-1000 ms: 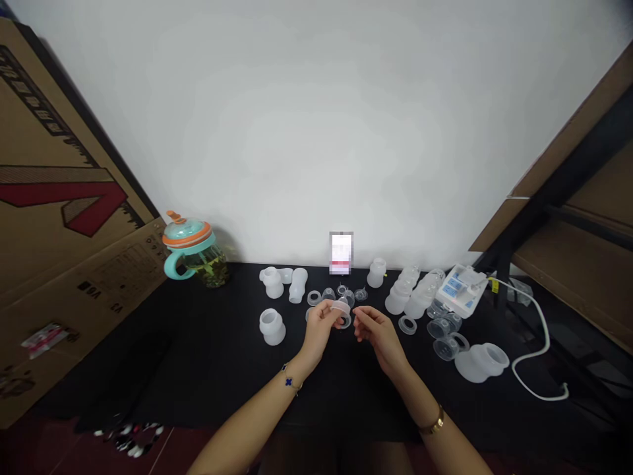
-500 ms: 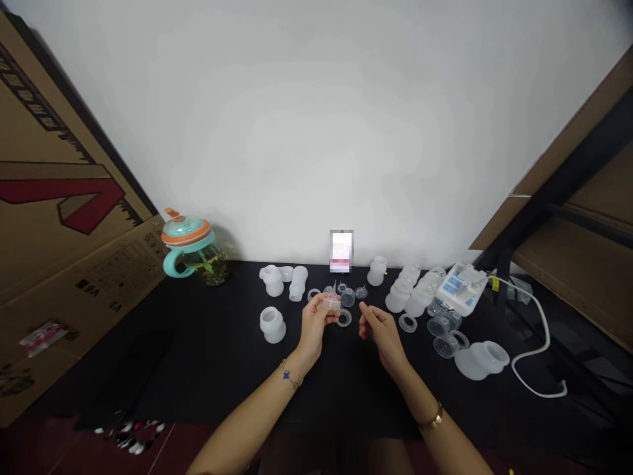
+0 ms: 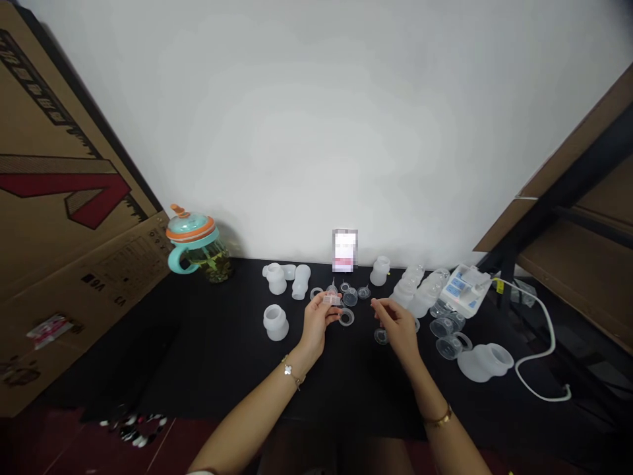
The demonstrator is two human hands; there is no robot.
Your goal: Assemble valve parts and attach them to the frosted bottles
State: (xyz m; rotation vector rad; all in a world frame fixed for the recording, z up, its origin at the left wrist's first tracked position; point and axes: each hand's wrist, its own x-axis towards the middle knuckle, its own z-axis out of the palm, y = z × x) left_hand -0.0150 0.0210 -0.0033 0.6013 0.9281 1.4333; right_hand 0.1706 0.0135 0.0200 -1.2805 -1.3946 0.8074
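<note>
My left hand is closed around the side of a clear plastic ring-shaped cap, held just above the table. My right hand has its thumb and index finger pressed together; anything between them is too small to make out. Below its fingers a clear round piece lies on the black table. A translucent flat ring rests beside my left fingertips. Several small clear parts lie behind, among them a clear cup-like cap and a pointed clear piece.
White translucent bottle bodies stand on the left and right. Clear cups lie near a white box with a cable. A teal-handled jug is at the back left, by a cardboard box. A blurred screen leans on the wall.
My right hand has moved slightly right and away from my left, uncovering the clear round piece below it. My left hand still holds the cap, now turned more edge-on.
</note>
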